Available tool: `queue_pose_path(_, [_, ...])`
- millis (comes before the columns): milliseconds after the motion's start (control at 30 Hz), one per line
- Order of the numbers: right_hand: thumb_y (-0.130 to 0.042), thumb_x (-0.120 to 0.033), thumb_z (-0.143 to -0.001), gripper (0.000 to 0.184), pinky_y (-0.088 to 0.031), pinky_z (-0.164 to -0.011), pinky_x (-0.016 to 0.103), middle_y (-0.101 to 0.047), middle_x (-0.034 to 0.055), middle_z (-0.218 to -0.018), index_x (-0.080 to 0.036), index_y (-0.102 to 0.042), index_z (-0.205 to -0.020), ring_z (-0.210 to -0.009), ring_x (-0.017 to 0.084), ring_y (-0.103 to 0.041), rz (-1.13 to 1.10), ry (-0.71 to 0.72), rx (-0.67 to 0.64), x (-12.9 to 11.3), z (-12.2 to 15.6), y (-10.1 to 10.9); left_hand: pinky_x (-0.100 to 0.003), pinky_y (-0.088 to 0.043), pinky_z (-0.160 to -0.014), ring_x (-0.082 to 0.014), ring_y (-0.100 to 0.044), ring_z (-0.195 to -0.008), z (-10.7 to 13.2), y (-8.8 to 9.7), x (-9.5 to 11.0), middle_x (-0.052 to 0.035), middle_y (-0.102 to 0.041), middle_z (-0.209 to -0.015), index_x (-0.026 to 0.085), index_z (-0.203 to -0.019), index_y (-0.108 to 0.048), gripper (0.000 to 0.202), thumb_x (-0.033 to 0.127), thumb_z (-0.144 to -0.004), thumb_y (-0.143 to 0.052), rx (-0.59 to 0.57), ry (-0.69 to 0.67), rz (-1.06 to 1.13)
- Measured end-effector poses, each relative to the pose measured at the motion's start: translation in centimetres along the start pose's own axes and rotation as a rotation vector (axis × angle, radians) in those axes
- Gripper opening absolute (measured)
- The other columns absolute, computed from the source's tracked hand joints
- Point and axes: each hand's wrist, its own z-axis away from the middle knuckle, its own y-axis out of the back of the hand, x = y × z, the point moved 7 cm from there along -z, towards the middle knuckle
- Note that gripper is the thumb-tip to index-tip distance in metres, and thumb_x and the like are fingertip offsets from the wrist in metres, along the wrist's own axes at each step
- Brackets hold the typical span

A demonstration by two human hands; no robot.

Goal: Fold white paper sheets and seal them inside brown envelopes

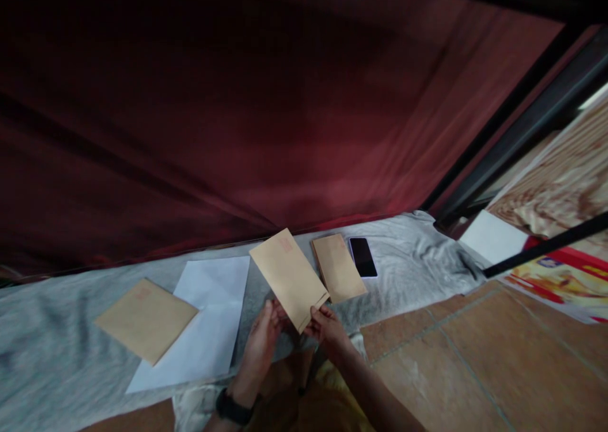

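Note:
A brown paper envelope [289, 277] with a faint red print at its far end is held up in front of me, tilted. My right hand [327, 329] pinches its near end, thumb on top, beside what looks like the flap edge. At the envelope's lower left side is my left hand [268, 327], with a dark watch on the wrist; its fingers are curled partly behind the paper and look closed on the edge. Just right of the held envelope lies a small stack of brown envelopes [339, 270]. Farther left, another brown envelope [147, 318] rests partly on white paper sheets [213, 318].
A smartphone [363, 257] with a dark screen lies right of the stack. Grey cloth [403, 267] covers the narrow surface. Behind it hangs a dark red curtain [285, 134]. Black frame bars [503, 115] and a printed box [565, 273] stand at the right, above a tiled floor [451, 362].

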Motion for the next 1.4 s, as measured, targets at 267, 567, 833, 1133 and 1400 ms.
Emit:
queue_pose_path(267, [-0.095, -0.037, -0.058, 0.042, -0.048, -0.055, 0.017, -0.064, -0.0035, -0.066, -0.015, -0.065, -0.079, -0.055, 0.007, -0.059, -0.23, -0.377, -0.369, 1.0, 3.1, -3.6, -0.037, -0.054, -0.088, -0.0251, -0.068, -0.1, 1.1, -1.6, -2.2, -0.0092, -0.074, -0.113, 0.019, -0.108, -0.072, 0.047, 0.039, -0.067, -0.083, -0.233, 0.186, 0.104])
queue_pose_path(567, [-0.089, -0.038, -0.069, 0.044, -0.054, -0.064, 0.019, -0.072, 0.0047, -0.08, -0.011, -0.07, -0.098, -0.066, 0.01, -0.067, -0.327, -0.273, -0.281, -0.9, 3.5, -2.7, -0.025, -0.049, -0.065, -0.0136, -0.061, -0.066, -0.5, -0.6, -1.4, 0.0002, -0.069, -0.071, 0.018, -0.083, -0.07, 0.035, 0.041, -0.062, -0.087, -0.154, 0.095, -0.146])
queue_pose_path(833, [-0.085, -0.052, -0.066, 0.043, -0.055, -0.067, 0.026, -0.074, 0.0052, -0.081, -0.015, -0.07, -0.08, -0.067, 0.013, -0.066, -0.136, 0.092, 0.044, -4.9, 2.7, 2.2, -0.025, -0.044, -0.064, -0.0147, -0.059, -0.07, -1.6, -4.3, -2.5, -0.0034, -0.072, -0.083, 0.015, -0.092, -0.071, 0.042, 0.043, -0.063, -0.084, -0.082, -0.044, -0.308])
queue_pose_path(1133, [-0.073, -0.071, -0.061, 0.055, -0.048, -0.048, 0.026, -0.069, 0.0022, -0.065, -0.019, -0.057, -0.07, -0.048, 0.012, -0.057, 0.087, 0.164, 0.301, -8.4, 1.2, 8.5, -0.025, -0.039, -0.057, -0.0135, -0.057, -0.063, -3.2, -10.4, -3.8, -0.0012, -0.067, -0.071, 0.016, -0.084, -0.07, 0.041, 0.049, -0.061, -0.079, -0.164, -0.031, -0.517])
queue_pose_path(1400, [-0.065, -0.071, -0.069, 0.052, -0.042, -0.043, 0.024, -0.061, -0.0013, -0.055, -0.02, -0.056, -0.068, -0.042, 0.012, -0.052, 0.199, 0.138, 0.422, -8.1, -0.3, 12.4, -0.025, -0.038, -0.053, -0.0124, -0.053, -0.055, -5.6, -12.1, -5.7, 0.0018, -0.061, -0.06, 0.017, -0.075, -0.063, 0.034, 0.045, -0.06, -0.076, -0.149, -0.029, -0.614])
